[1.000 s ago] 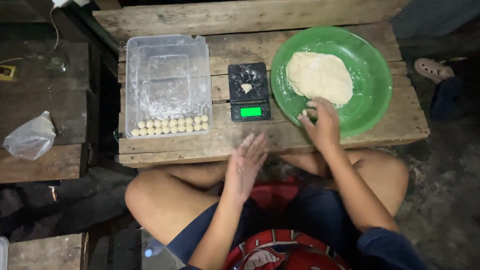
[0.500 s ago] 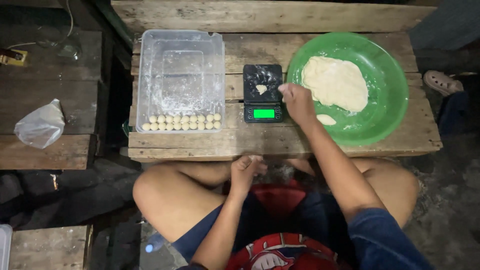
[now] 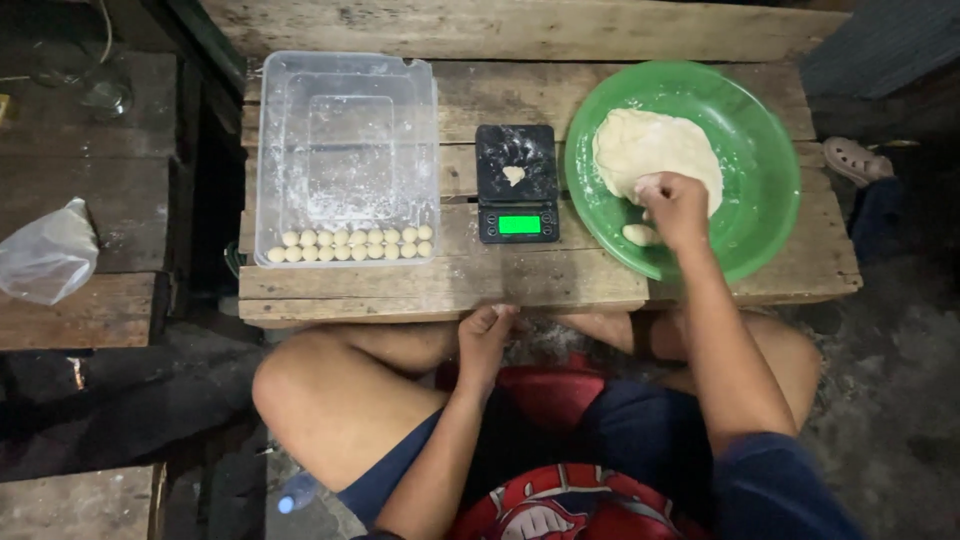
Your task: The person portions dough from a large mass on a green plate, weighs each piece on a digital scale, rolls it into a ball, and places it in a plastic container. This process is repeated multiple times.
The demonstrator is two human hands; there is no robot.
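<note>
Right hand (image 3: 676, 208) had swung back from the digital scale (image 3: 517, 184) into the green plastic basin (image 3: 745, 215) since half a second ago. It was then at the scale's right edge; now its fingers were curled down onto the near edge of the flat dough mass (image 3: 655, 150), pinching at it. Whether a bit was already pulled free, I couldn't tell: the fingertips hid it.

A small dough piece (image 3: 513, 175) sat on the scale platform, same spot as in both earlier frames, display lit green. So the hand had checked or dropped at the scale and returned to the source dough, probably to adjust the portion.

Another small lump (image 3: 639, 235) lay loose in the basin just left of the right wrist, apart from the main mass.

Left hand (image 3: 486, 333) was loosely clenched, resting at the near edge of the wooden table (image 3: 440, 290) above the knee. A second ago it was open and raised, then lowering. Nothing visible in it.

Clear plastic tray (image 3: 345, 150) was unchanged: two rows of rolled dough balls (image 3: 350, 244) along its near wall, flour dusted over the rest.
</note>
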